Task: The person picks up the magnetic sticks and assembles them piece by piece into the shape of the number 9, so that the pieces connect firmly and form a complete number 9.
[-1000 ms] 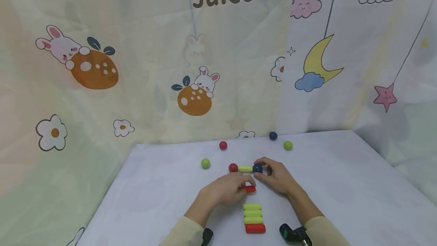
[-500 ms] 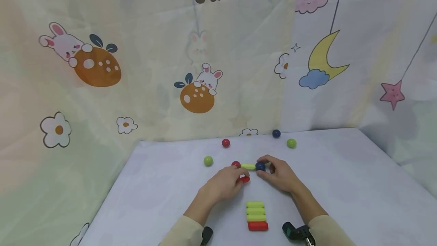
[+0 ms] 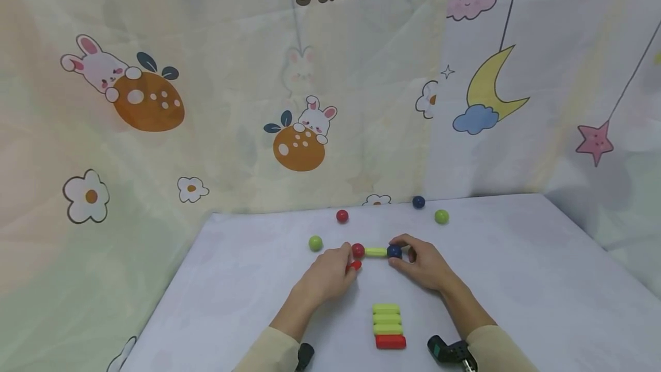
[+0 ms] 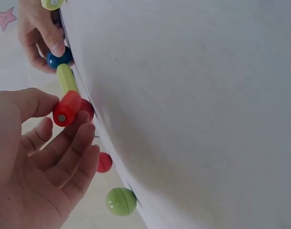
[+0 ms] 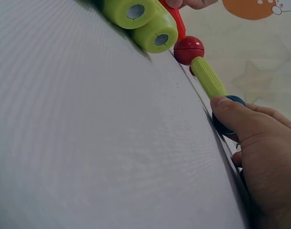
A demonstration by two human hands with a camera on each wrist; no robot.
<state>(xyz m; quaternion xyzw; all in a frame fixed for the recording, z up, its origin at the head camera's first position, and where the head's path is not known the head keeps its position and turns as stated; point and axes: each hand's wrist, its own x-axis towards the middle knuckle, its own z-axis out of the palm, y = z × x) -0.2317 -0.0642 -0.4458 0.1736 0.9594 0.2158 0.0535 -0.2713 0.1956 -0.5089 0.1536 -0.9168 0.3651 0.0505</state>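
My left hand (image 3: 326, 273) pinches a red magnetic rod (image 4: 67, 106) between thumb and fingers; a grey metal disc shows on its end. Right beside the rod is a red ball (image 3: 358, 250), joined by a light green rod (image 3: 376, 252) to a dark blue ball (image 3: 394, 251). The thumb and fingers of my right hand (image 3: 426, 267) grip that blue ball. In the right wrist view the red rod overlaps the near side of the red ball (image 5: 188, 50).
Several light green rods (image 3: 387, 320) lie in a row nearer me, with a red rod (image 3: 390, 341) in front. Farther back on the white table (image 3: 248, 280) sit green balls (image 3: 315, 243) (image 3: 441, 216), a red ball (image 3: 342, 216) and a blue ball (image 3: 419, 202).
My left hand has carried the red rod up and leftward from below the joined pieces to beside the red ball, turning it. My right hand stays on the blue ball. The view has shifted slightly.
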